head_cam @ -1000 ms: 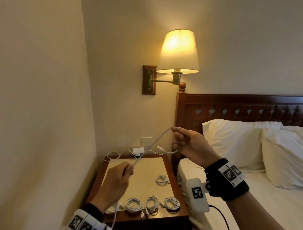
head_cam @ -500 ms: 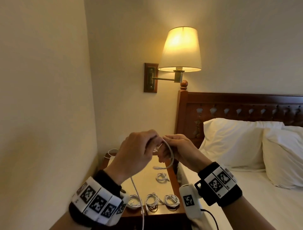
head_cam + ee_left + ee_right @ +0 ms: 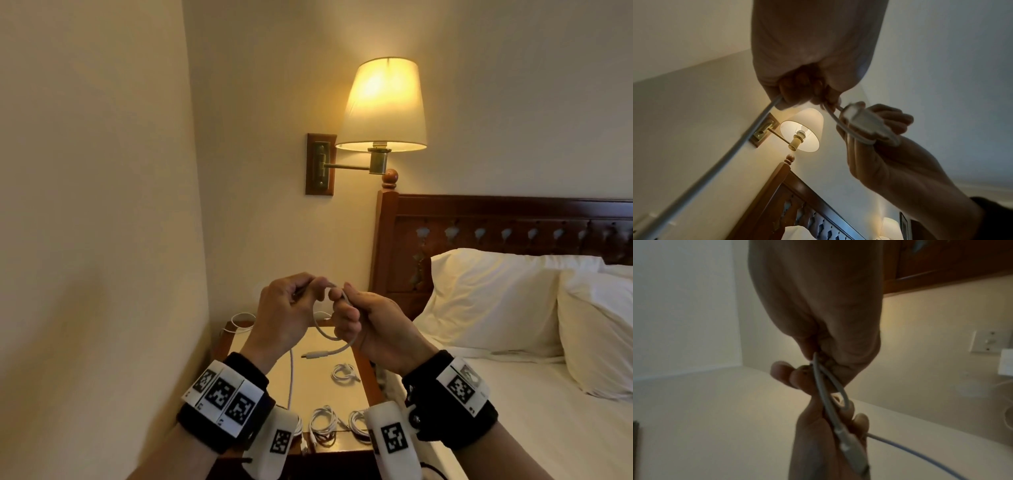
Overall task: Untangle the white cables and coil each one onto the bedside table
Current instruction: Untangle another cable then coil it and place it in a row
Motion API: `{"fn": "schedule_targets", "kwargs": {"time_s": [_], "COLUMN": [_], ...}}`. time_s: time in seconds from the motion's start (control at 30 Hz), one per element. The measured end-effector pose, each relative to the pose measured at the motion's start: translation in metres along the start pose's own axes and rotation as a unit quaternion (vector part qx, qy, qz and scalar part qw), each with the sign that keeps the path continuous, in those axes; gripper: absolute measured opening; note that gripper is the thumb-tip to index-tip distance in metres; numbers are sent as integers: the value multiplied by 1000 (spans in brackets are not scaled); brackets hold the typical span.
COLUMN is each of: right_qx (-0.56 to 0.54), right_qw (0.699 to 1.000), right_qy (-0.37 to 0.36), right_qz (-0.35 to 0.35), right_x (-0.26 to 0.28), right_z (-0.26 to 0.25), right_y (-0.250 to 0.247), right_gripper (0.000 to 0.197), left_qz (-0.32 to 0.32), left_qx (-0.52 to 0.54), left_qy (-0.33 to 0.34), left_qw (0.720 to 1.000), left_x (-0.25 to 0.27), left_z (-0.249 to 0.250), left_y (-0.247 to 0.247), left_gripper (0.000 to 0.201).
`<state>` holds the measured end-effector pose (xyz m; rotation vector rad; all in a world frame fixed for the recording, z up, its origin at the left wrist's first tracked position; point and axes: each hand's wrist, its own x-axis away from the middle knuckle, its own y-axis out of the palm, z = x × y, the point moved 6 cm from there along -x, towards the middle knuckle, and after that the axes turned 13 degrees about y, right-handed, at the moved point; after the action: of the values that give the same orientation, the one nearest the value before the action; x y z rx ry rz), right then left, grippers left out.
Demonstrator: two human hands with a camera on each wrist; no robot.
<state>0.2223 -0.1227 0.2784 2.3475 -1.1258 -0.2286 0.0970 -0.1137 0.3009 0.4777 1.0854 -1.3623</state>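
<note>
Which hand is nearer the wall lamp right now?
Right, though only slightly. The right hand sits almost straight below the wall lamp; the left hand is below it too, but off toward the side wall.

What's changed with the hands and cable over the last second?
The left hand came up from near the bedside table to meet the right hand. The white cable, stretched straight between them before, now hangs as a loop. Both hands kept their grip; the coiled cables on the table stayed put.
</note>
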Motion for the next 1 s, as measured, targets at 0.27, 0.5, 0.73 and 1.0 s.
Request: {"fn": "schedule_targets", "kwargs": {"time_s": [0.27, 0.5, 0.73, 1.0], "right_qx": [-68, -73, 163, 328], "right_qw": [998, 994, 967, 919], "right_qy": [8, -60, -123, -133], "right_qz": [-9, 51, 152, 170], "right_x": [8, 32, 22, 22], "right_z": [-16, -59, -46, -31], "right_y": [-11, -38, -16, -3], "right_gripper": [25, 25, 30, 35], "left_qz": [-82, -131, -261, -231], "left_qx": [66, -11, -118, -114], "left_qy": [-38, -131, 80, 202], "left_qw": [994, 983, 955, 945], "left_x": [12, 72, 35, 15], "left_z": [-27, -89, 23, 69], "left_y": [-10, -31, 7, 8], "left_gripper": [24, 32, 30, 19]}}
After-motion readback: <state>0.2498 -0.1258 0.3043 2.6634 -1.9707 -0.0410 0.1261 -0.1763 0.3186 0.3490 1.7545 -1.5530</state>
